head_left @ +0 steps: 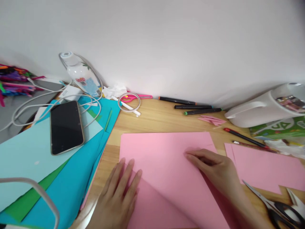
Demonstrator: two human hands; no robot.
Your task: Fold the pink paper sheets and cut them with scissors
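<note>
While both hands lie spread on the pink sheet [164, 152], the step in hand looks like a fold being laid. The left hand [119, 197] is flat, fingers together, pinning the sheet's near left corner to the wooden desk [157, 117]. The right hand [214, 168] is open too, its fingertips [190, 156] pressing down toward the sheet's far right side. Neither hand closes on anything; both merely bear down on the paper.

Between the two palms a slanted edge crosses the sheet, with a slightly darker pink layer on its near side. One layer seems doubled over the other, though I cannot tell which lies on top. By my judgement, a fold in this state calls for the edges to be kept matched under the left palm and a firm stroke along the slant.

Just outside the right wrist lie black-handled scissors [281, 211], their tip reaching a second pink sheet [267, 168]. Beyond the right fingertips, well apart and against the wall, sits a white tub [259, 109]. Something glints in its mouth, too blurred to name. Far beyond the left hand a clear bottle [81, 74] leans at the wall; whether it holds anything cannot be told. Outside the left hand, a phone [65, 127] rests on blue sheets [71, 187].
</note>
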